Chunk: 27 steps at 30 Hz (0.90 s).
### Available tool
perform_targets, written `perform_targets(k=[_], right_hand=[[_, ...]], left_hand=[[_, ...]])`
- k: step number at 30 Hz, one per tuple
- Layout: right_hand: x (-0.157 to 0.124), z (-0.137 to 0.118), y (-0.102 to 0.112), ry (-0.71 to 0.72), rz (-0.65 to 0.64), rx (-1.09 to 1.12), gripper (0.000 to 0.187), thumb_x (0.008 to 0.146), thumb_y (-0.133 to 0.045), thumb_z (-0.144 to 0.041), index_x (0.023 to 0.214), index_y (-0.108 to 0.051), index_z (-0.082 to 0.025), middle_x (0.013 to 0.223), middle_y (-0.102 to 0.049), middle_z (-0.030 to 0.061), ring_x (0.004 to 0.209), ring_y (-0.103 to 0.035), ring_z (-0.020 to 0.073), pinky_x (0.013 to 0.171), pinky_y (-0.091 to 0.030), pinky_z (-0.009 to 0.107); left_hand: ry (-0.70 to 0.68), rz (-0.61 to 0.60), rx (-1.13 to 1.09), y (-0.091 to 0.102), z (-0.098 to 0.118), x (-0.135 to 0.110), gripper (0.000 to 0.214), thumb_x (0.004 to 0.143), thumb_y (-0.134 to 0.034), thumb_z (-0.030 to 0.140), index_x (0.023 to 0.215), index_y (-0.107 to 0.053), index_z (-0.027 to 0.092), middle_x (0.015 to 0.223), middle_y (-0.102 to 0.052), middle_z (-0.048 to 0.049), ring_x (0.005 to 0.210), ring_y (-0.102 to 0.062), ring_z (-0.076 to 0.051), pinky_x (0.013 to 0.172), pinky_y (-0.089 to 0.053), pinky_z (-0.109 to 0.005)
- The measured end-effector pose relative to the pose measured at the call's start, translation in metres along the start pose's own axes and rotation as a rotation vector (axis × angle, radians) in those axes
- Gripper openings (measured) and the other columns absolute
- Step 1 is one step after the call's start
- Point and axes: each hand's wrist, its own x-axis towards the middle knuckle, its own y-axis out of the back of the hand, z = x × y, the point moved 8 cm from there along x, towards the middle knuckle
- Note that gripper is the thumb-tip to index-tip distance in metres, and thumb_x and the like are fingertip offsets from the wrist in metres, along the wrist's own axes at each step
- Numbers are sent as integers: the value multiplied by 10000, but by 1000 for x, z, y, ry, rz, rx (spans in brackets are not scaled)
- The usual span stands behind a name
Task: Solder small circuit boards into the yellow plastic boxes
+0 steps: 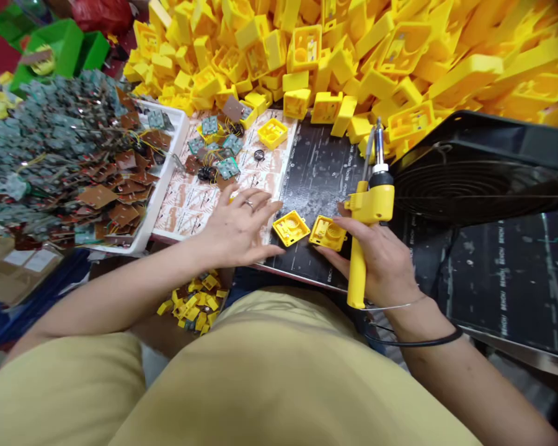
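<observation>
My left hand lies flat with its fingers spread on the patterned paper, fingertips close to a small yellow plastic housing on the black mat. My right hand is closed round the handle of a yellow soldering iron, whose metal tip points up and away. The same hand's fingers touch a second yellow housing lying right beside the first.
A huge heap of yellow housings fills the back. A white tray at left is piled with circuit boards. Loose boards and wires lie on the paper. A black fan sits at right; green bins stand far left.
</observation>
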Motion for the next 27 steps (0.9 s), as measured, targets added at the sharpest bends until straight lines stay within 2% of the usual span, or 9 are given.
perform_targets(k=[2, 4, 7, 11, 13, 16, 21, 24, 27], right_hand=[[1, -2, 2, 9, -7, 3, 474, 897, -746, -326, 1313, -559, -197, 959, -731, 58, 812, -708, 219, 729, -569, 337], [0, -3, 6, 20, -24, 21, 507, 906, -735, -324, 1358, -537, -208, 998, -736, 58, 843, -719, 219, 750, -586, 339], [-3, -4, 15, 35, -49, 50, 597, 891, -751, -296, 1426, -497, -218, 1076, -738, 65, 872, -730, 216, 770, -606, 333], [-7, -6, 20, 60, -65, 68, 590, 891, -751, -272, 1422, -495, -242, 1054, -745, 41, 822, -736, 195, 737, -609, 311], [-9, -6, 18, 54, -72, 77, 570, 894, -748, -284, 1408, -506, -242, 1058, -747, 48, 822, -739, 196, 741, -607, 307], [-10, -5, 14, 36, -78, 89, 558, 897, -743, -306, 1402, -512, -248, 1093, -745, 62, 847, -740, 203, 752, -602, 306], [-11, -4, 11, 15, -91, 83, 541, 891, -750, -306, 1379, -528, -237, 1094, -745, 65, 865, -736, 205, 753, -594, 301], [-12, -4, 16, 10, -97, 76, 559, 887, -756, -304, 1391, -527, -229, 1088, -744, 70, 864, -733, 206, 758, -590, 304], [-13, -5, 23, 21, -93, 54, 616, 870, -775, -307, 1423, -512, -234, 1080, -744, 63, 845, -728, 201, 770, -593, 305]], left_hand=[[23, 62, 6, -5, 16, 3, 743, 916, -512, 699, 1388, -570, 128, 1305, -672, -201, 1251, -567, -379, 1127, -341, -620], [-16, 53, -28, -11, 34, 8, 540, 964, -525, 485, 1367, -592, 132, 1245, -712, -167, 1173, -619, -339, 1105, -371, -570], [-161, 4, -113, -13, 48, 11, 578, 941, -537, 279, 1500, -467, 148, 1412, -645, -156, 1291, -583, -301, 1151, -351, -529], [-77, 53, -66, 8, 11, -1, 751, 949, -579, 468, 1590, -326, 169, 1606, -447, -182, 1457, -440, -320, 1185, -343, -521], [42, 58, -8, 17, -18, -12, 717, 954, -549, 541, 1553, -402, 175, 1577, -487, -166, 1432, -463, -332, 1168, -380, -496], [159, -79, 55, 11, -42, -26, 628, 973, -499, 515, 1473, -514, 136, 1448, -603, -179, 1251, -610, -349, 1045, -489, -474], [296, -157, 192, 2, -36, -25, 610, 1002, -363, 606, 1430, -598, 240, 1146, -721, -185, 980, -708, -353, 770, -533, -433], [339, -216, 206, 6, -27, -15, 730, 984, -291, 708, 1385, -641, 208, 1052, -742, -203, 965, -715, -386, 750, -523, -447], [245, -364, 124, 13, -21, -11, 731, 1008, -279, 662, 1459, -562, 162, 1001, -767, -181, 939, -731, -368, 759, -531, -429]])
